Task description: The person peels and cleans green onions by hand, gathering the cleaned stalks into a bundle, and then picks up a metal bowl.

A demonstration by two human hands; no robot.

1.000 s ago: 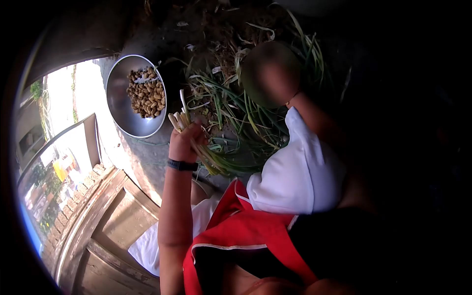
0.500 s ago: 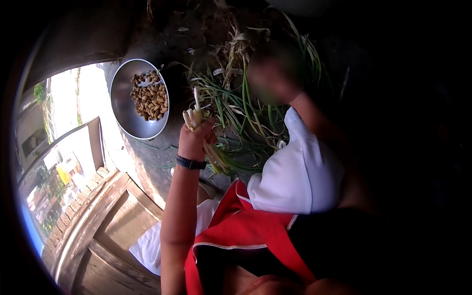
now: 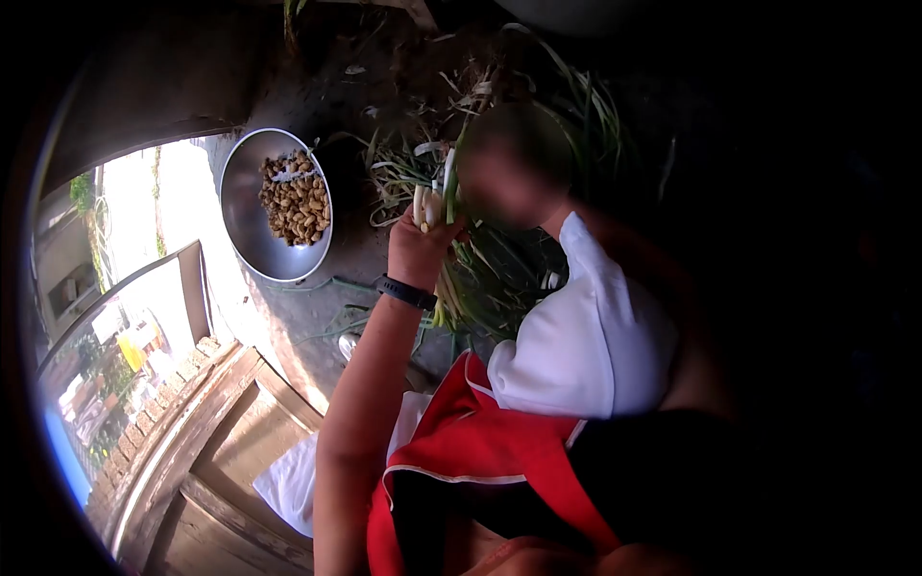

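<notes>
our left hand (image 3: 421, 252) has its fingers clamped around scallions (image 3: 428, 207), white ends outward, over loose greens (image 3: 497, 257). beside it our right hand (image 3: 515, 180) is blurred; we cannot tell its fingers' state. white cloth (image 3: 586, 341) blocks some greens; left, a bowl (image 3: 243, 213) holds peanuts (image 3: 298, 206).

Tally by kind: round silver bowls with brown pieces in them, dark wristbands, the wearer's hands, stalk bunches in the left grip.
Round silver metal bowl holding brown pieces: 1
Dark wristband: 1
Hands: 2 (bare left hand, blurred right hand)
White-and-green stalk bunch: 1
Total: 5
</notes>
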